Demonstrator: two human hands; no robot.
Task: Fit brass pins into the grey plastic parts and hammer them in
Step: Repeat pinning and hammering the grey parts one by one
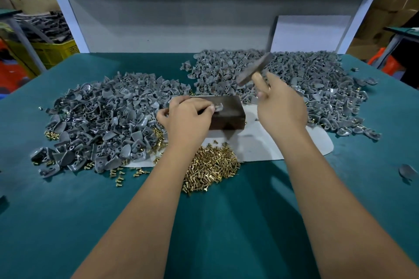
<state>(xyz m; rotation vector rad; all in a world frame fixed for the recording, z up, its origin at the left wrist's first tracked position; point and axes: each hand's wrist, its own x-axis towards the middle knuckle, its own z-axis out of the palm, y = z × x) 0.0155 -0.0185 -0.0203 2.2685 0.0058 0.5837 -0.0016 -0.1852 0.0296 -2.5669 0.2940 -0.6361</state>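
Observation:
My left hand (188,115) pinches a small grey plastic part (218,107) on top of a dark metal block (229,113) in the middle of the table. My right hand (280,102) grips a hammer; its blurred dark head (255,69) is raised above and to the right of the block. A heap of brass pins (210,165) lies just in front of the block. Grey plastic parts form one large pile on the left (104,120) and another at the back right (294,79).
The table has a green mat (226,222) with a white sheet (260,145) under the block. Stray brass pins (120,175) lie along the left pile's front edge. A single grey part (407,171) sits at the far right. A white panel (310,34) leans against the back wall.

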